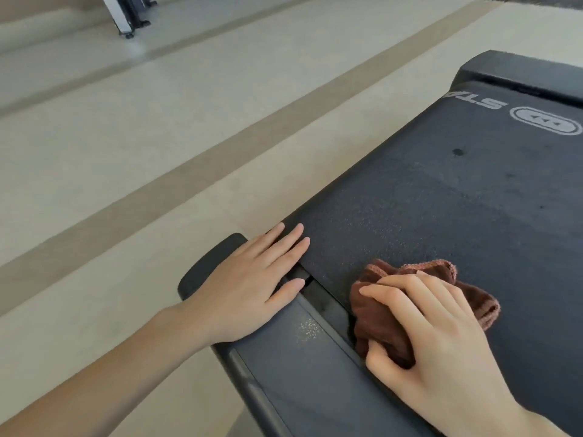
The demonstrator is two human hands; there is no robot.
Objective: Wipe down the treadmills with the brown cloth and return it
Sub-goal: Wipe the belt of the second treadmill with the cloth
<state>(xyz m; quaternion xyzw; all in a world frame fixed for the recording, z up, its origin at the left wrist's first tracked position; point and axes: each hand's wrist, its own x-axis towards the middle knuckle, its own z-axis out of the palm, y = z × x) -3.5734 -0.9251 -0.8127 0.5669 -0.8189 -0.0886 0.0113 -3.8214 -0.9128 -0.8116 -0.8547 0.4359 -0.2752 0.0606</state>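
Down at the near end of the treadmill [441, 190] belt. There, the brown cloth [375, 313], bunched on the belt's near edge, right beside the gap at the end cover [284, 367]. Pinned under the right hand [441, 335]: grip clamped on it, fingers curled over the top, thumb tucked into the folds below. Left hand [252, 279] flat on the corner of the frame, grip apart, fingers straight, tips just reaching the belt. Bracing, by the look of it, holding nothing.

Looks like mid-wipe, with most of the belt toward the printed logo [547, 121] yet to cover, judging by the dark spots [458, 152] out there. Soft, light, floppy stuff, probably: no weight to speak of, nothing to break, likely good bite on the textured belt. Best taken as a wad from above, loose edges gathered in, to avoid dragging a corner into the gap.

Pale floor [126, 152] off to the left; another machine's base [129, 17] well away at the top.
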